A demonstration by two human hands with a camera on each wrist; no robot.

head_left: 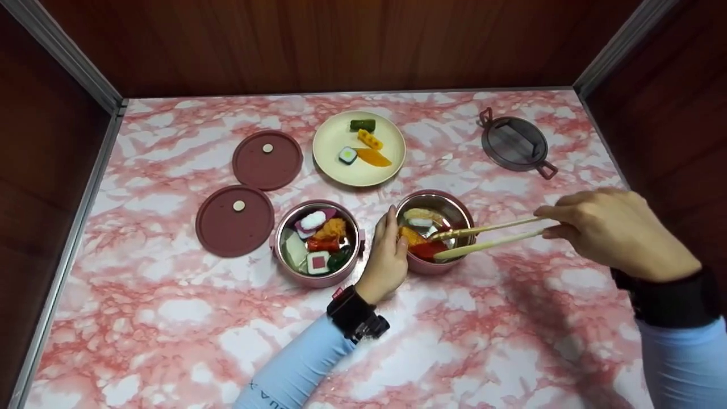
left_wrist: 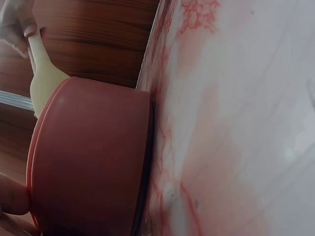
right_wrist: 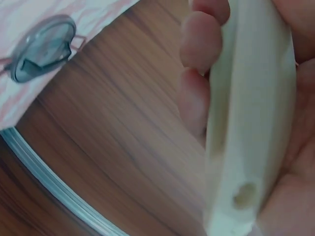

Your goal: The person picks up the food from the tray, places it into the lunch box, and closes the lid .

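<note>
My right hand (head_left: 619, 230) grips a pair of cream tongs (head_left: 497, 238), whose handle fills much of the right wrist view. Their tips reach into the right-hand pink lunch pot (head_left: 434, 267), beside a red food piece (head_left: 426, 250); I cannot tell whether they pinch it. A yellow-orange piece (head_left: 410, 236) and a pale piece (head_left: 421, 216) also lie in this steel-lined pot. My left hand (head_left: 389, 258) holds the pot's left side, fingers along the wall and thumb at the rim. The left wrist view shows the pot's outer wall (left_wrist: 91, 157) upright on the table.
Left of my left hand stands another pink pot (head_left: 321, 282) with several toy foods. Two maroon lids (head_left: 235, 233) lie farther left. Behind is a cream plate (head_left: 335, 173) bearing several food pieces. A grey lid with red handles (head_left: 514, 142) lies back right. Wooden walls (head_left: 352, 45) enclose the table.
</note>
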